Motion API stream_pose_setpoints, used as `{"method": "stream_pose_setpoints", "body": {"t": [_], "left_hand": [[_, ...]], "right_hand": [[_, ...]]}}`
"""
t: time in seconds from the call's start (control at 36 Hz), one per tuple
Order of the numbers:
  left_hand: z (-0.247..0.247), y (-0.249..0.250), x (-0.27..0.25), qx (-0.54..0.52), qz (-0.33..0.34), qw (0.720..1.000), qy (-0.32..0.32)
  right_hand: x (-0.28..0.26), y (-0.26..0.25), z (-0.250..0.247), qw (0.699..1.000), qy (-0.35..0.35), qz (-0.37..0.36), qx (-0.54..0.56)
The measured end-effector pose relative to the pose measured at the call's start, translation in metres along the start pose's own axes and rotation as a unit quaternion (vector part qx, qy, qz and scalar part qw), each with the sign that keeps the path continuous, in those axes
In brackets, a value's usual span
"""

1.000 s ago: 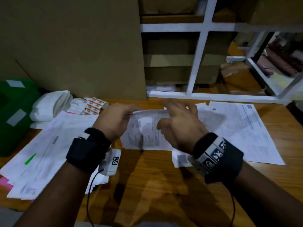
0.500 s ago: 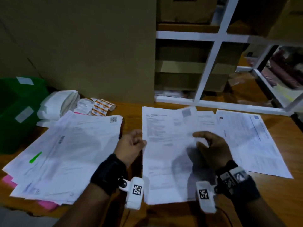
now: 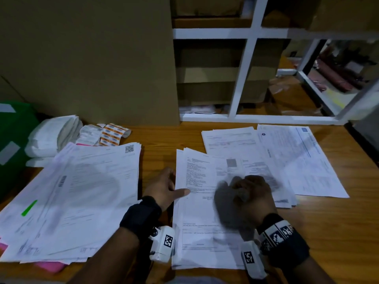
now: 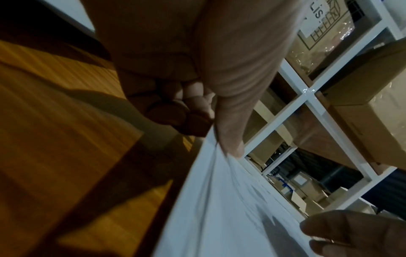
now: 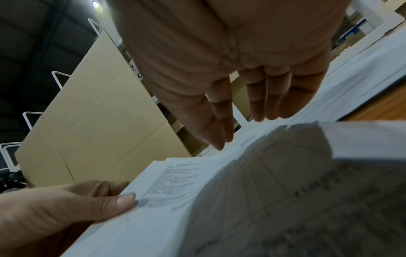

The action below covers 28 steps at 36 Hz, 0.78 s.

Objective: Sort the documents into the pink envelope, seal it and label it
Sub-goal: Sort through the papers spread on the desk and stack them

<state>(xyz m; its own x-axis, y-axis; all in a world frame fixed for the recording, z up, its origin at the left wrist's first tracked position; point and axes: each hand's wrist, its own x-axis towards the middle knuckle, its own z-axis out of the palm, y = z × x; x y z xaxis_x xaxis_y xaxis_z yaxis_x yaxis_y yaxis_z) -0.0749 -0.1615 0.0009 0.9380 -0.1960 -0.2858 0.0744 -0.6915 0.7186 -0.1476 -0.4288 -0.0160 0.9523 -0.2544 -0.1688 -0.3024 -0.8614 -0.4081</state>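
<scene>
A stack of printed documents (image 3: 196, 226) lies on the wooden table (image 3: 328, 232) in front of me. My left hand (image 3: 174, 187) pinches the stack's left edge, thumb on top and fingers curled beneath, as the left wrist view shows (image 4: 228, 125). My right hand (image 3: 246, 193) lies flat on the top sheet with straight fingers (image 5: 257, 104) and is blurred by motion. A larger pile of documents (image 3: 82, 191) lies to the left. The pink envelope (image 3: 49, 266) sticks out from under that pile at the front.
More sheets (image 3: 297, 160) are spread at the right. Label strips (image 3: 110, 134), folded white bags (image 3: 53, 134) and a green bin (image 3: 12, 140) sit at the back left. A big cardboard box (image 3: 92, 58) and a white shelf frame (image 3: 242, 78) stand behind the table.
One second ago both hands held a folded sheet up. It now lies unfolded on the middle stack. My right hand has slid onto the sheet's middle, and my left thumb now lies over its left edge.
</scene>
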Motion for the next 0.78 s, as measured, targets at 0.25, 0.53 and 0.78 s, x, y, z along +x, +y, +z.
{"method": "stream_pose_setpoints", "body": {"t": [0.25,0.53,0.78], "left_hand": [[0.008,-0.015,0.01,-0.119,0.01,0.993,0.016],[0.015,-0.002,0.008,-0.157,0.029,0.986,-0.047],[0.029,0.015,0.001,-0.125,0.04,0.99,-0.057]], "right_hand": [[0.0,-0.01,-0.004,0.998,-0.052,-0.019,-0.022],[0.0,-0.006,-0.003,0.998,-0.042,-0.037,-0.004],[0.001,-0.032,-0.002,0.953,-0.059,-0.005,0.296]]}}
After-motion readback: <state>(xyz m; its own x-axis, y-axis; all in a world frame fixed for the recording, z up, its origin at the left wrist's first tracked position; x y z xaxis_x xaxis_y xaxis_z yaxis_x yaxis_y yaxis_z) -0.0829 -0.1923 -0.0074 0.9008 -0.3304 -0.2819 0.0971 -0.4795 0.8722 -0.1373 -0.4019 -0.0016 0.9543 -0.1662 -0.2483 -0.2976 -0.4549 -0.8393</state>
